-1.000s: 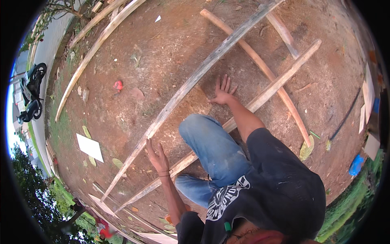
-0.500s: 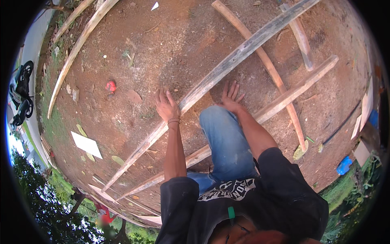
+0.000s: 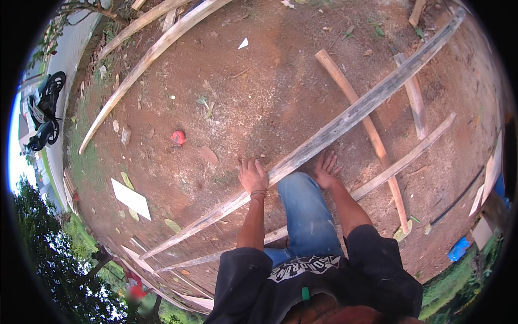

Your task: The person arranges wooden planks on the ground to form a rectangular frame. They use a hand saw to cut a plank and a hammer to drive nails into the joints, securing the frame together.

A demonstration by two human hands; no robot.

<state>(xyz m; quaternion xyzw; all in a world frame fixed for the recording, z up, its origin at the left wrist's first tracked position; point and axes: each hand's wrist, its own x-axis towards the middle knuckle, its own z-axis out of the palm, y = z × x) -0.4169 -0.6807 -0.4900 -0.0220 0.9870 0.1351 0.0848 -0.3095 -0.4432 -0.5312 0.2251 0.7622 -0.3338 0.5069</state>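
Observation:
A long grey wooden plank (image 3: 345,123) runs diagonally across the ground, from the lower left to the upper right. My left hand (image 3: 252,175) rests at its far-left side, wrist crossing over the wood and fingers slightly bent but apart. On the other side of the plank, my right hand (image 3: 326,169) is on the soil near its edge, fingers stretched and spread. Neither hand holds anything that I can see. My knee in blue jeans (image 3: 303,208) is between my arms, close to the plank. A second, paler plank (image 3: 396,167) passes behind my leg, roughly parallel.
A brown pole (image 3: 368,127) lies crosswise at the right, near a short board (image 3: 414,102). Curved timber (image 3: 132,75) lies at the upper left. A red object (image 3: 178,137) and a white sheet (image 3: 130,198) are on the soil. A motorbike (image 3: 46,110) stands far left.
The view has shifted, so the ground and planks appear lower and further right. My left hand's fingers look more bent than before. Both hands stay beside the plank.

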